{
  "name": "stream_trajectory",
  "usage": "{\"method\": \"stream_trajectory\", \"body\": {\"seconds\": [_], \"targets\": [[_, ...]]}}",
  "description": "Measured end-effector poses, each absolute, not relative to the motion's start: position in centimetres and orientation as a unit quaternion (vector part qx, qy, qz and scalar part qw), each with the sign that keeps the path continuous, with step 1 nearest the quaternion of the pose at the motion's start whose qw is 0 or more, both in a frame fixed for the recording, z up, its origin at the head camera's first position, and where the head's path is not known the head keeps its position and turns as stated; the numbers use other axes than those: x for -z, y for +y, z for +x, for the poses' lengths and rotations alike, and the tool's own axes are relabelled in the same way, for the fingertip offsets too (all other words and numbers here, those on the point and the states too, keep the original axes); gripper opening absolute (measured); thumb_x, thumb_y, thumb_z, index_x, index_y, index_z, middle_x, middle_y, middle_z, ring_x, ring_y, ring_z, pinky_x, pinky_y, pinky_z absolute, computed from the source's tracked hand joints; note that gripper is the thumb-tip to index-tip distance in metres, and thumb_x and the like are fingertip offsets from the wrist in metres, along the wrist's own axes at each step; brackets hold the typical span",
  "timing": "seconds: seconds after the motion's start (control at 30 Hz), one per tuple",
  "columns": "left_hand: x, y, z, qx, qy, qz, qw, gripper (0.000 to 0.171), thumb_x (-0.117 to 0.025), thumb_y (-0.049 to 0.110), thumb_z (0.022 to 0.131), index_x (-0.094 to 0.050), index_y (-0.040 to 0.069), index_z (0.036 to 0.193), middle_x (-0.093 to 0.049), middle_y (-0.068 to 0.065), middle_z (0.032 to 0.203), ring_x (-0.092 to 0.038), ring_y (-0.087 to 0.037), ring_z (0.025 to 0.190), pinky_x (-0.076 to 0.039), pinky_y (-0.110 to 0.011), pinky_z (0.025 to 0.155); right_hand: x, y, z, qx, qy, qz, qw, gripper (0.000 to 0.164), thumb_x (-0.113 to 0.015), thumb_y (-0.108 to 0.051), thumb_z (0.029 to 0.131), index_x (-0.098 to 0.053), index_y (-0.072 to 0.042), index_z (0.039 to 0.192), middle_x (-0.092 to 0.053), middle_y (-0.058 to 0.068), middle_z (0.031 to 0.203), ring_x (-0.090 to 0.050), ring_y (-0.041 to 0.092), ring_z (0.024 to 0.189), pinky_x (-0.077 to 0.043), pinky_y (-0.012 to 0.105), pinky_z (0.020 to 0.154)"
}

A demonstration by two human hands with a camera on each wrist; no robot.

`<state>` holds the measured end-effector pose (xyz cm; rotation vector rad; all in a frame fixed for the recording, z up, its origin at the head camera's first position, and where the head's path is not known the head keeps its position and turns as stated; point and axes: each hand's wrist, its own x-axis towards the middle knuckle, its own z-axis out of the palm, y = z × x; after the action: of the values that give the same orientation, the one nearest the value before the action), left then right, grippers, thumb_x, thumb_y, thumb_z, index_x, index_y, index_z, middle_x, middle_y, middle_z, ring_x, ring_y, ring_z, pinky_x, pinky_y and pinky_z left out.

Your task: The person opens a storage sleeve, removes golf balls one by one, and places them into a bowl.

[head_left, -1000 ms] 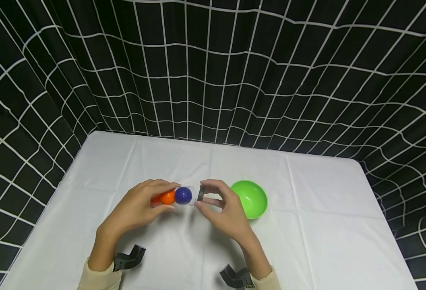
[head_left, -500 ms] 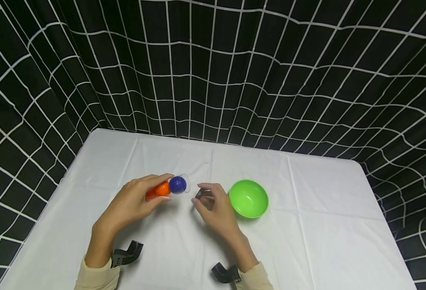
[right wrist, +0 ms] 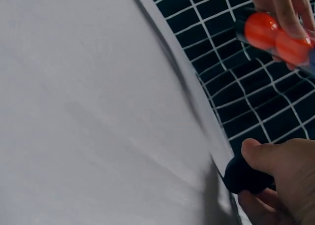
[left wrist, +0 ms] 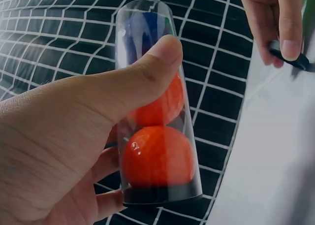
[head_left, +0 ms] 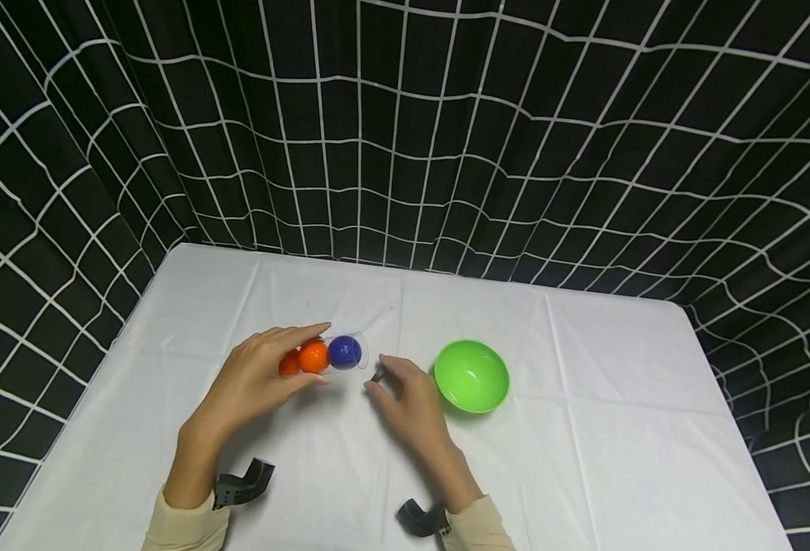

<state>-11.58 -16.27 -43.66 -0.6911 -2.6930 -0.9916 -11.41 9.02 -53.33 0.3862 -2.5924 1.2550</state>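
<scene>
A clear plastic tube (left wrist: 129,25) with a black base (left wrist: 162,195) is gripped in my left hand (head_left: 256,379), thumb across its side. Stacked inside are a blue ball (head_left: 344,352) at the mouth end and two orange balls (head_left: 313,356) behind it. In the head view the tube lies nearly sideways, mouth toward my right hand (head_left: 415,405). That hand pinches a small round black cap (right wrist: 243,178) between thumb and fingers, low over the table and apart from the tube. My left fingers are partly hidden behind the tube in the left wrist view.
A green bowl (head_left: 472,376) stands just right of my right hand. White cloth covers the table (head_left: 625,413). Black curtains (head_left: 405,138) with a white grid rise behind and at both sides. Each wrist wears a black camera mount (head_left: 243,484).
The cap has come away from the tube's mouth, where it was close a second ago. My left hand shifted up and left with the tube; my right hand moved the cap down toward the table.
</scene>
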Motion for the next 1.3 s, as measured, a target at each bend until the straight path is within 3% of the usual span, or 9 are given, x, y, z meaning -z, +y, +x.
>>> {"method": "stream_trajectory", "body": {"seconds": [0.13,0.3,0.57,1.07,1.2,1.3], "targets": [[43.6,-16.2,-11.6,0.334,-0.906,-0.235,0.106,0.062,-0.093,0.036,0.079,-0.073,0.017,0.135,-0.077,-0.003,0.128,-0.073,-0.026,0.116,-0.057,-0.05,0.101,53.6,8.9,-11.3,-0.452,-0.876,0.115,0.122,0.045,-0.087,-0.01,0.086,-0.072,0.004,0.127,-0.071,0.019,0.123,-0.073,0.032,0.117,-0.059,0.035,0.105],[43.5,-16.0,-11.7,0.322,-0.914,-0.221,0.111,0.056,-0.09,0.038,0.084,-0.074,0.022,0.135,-0.076,0.0,0.129,-0.071,-0.027,0.121,-0.052,-0.055,0.103,54.0,9.0,-11.2,-0.466,-0.868,0.095,0.141,0.044,-0.087,-0.006,0.085,-0.071,0.003,0.125,-0.072,0.018,0.121,-0.072,0.032,0.118,-0.058,0.033,0.106],[43.2,-16.1,-11.7,0.329,-0.913,-0.21,0.118,0.056,-0.091,0.037,0.083,-0.074,0.025,0.135,-0.076,0.001,0.129,-0.071,-0.027,0.121,-0.054,-0.056,0.101,53.3,9.0,-11.2,-0.389,-0.902,0.074,0.172,0.041,-0.089,-0.017,0.082,-0.076,-0.002,0.117,-0.079,0.017,0.113,-0.076,0.034,0.108,-0.06,0.045,0.1],[43.4,-16.1,-11.7,0.326,-0.911,-0.224,0.118,0.055,-0.09,0.038,0.084,-0.074,0.025,0.135,-0.076,0.001,0.131,-0.073,-0.026,0.119,-0.056,-0.055,0.098,53.1,8.5,-11.2,-0.381,-0.91,0.063,0.154,0.044,-0.089,-0.022,0.082,-0.077,-0.002,0.12,-0.08,0.016,0.112,-0.074,0.033,0.1,-0.06,0.045,0.094],[43.6,-16.0,-11.7,0.328,-0.909,-0.228,0.117,0.055,-0.09,0.038,0.084,-0.074,0.025,0.135,-0.077,0.001,0.13,-0.073,-0.026,0.119,-0.057,-0.054,0.098,53.4,8.5,-11.2,-0.4,-0.902,0.063,0.149,0.045,-0.09,-0.021,0.083,-0.076,-0.001,0.121,-0.08,0.016,0.102,-0.074,0.028,0.09,-0.061,0.043,0.087],[43.7,-15.7,-11.7,0.33,-0.908,-0.23,0.115,0.055,-0.09,0.038,0.084,-0.074,0.024,0.135,-0.077,0.001,0.129,-0.073,-0.026,0.12,-0.057,-0.053,0.1,53.6,8.6,-11.2,-0.399,-0.903,0.06,0.15,0.045,-0.09,-0.02,0.083,-0.075,-0.001,0.122,-0.08,0.015,0.102,-0.074,0.028,0.091,-0.061,0.043,0.087]]}}
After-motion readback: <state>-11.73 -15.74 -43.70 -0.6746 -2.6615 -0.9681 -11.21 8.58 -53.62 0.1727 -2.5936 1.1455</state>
